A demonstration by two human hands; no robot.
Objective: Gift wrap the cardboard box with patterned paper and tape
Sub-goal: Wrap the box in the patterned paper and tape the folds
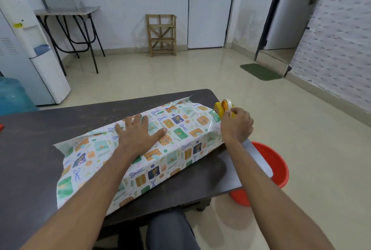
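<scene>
on the dark worktop (pixel 40 139), the cardboard box is hidden under patterned paper (pixel 180 141), pressed down by the flat, spread left hand (pixel 138 135). the yellow tape dispenser (pixel 221 107) is gripped by the curled right hand (pixel 236 125). if pressure is eased, the untaped seam could spring apart.
</scene>
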